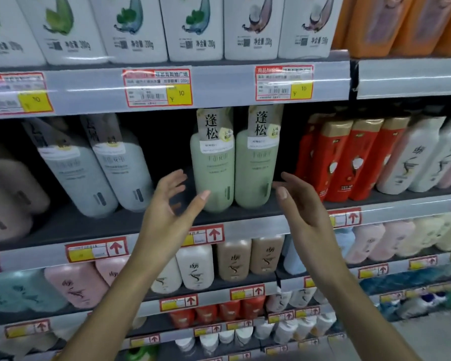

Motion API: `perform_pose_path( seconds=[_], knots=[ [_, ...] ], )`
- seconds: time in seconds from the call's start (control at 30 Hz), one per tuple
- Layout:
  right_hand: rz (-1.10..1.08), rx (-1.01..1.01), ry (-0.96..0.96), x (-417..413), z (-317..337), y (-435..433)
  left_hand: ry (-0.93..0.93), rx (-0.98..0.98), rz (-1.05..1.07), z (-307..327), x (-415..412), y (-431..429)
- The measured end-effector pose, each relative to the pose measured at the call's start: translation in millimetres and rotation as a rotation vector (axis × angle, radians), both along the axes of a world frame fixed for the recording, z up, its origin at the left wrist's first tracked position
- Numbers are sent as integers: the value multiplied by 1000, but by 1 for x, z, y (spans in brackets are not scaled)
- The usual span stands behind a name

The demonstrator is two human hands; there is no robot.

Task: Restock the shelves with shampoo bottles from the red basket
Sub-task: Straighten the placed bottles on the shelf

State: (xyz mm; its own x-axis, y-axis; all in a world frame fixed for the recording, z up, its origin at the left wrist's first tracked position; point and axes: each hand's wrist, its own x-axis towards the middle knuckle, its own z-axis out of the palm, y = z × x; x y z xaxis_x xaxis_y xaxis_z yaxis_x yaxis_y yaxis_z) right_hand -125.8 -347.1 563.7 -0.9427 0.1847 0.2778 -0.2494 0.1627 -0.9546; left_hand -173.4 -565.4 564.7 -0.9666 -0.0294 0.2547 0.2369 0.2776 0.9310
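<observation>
Two pale green shampoo bottles (214, 165) (257, 162) stand upright side by side on the dark middle shelf (120, 225), each with a tall paper label on its neck. My left hand (172, 201) hovers just left of the left bottle, fingers spread and relaxed, thumb tip near the bottle's base. My right hand (300, 201) is raised just right of the right bottle, fingers loosely extended. Neither hand holds anything. The red basket is out of view.
Grey-white bottles (120, 165) stand left of a dark gap on the same shelf; red bottles (344, 157) and white ones (412, 155) stand to the right. White pouches (193, 27) fill the shelf above. Lower shelves hold pink, white and brown bottles (235, 259).
</observation>
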Motion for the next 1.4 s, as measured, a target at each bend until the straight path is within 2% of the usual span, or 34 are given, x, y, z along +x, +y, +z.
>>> perform_pose_path(
  seconds=[0.3, 0.7, 1.4],
  knots=[
    [-74, 70, 78, -48, -26, 7, 75, -24, -60, -17, -27, 2],
    [83, 77, 102, -83, -34, 18, 100, -95, -49, -28, -53, 5],
    [130, 120, 64, -98, -30, 24, 73, -141, -206, -18, -62, -9]
  ],
)
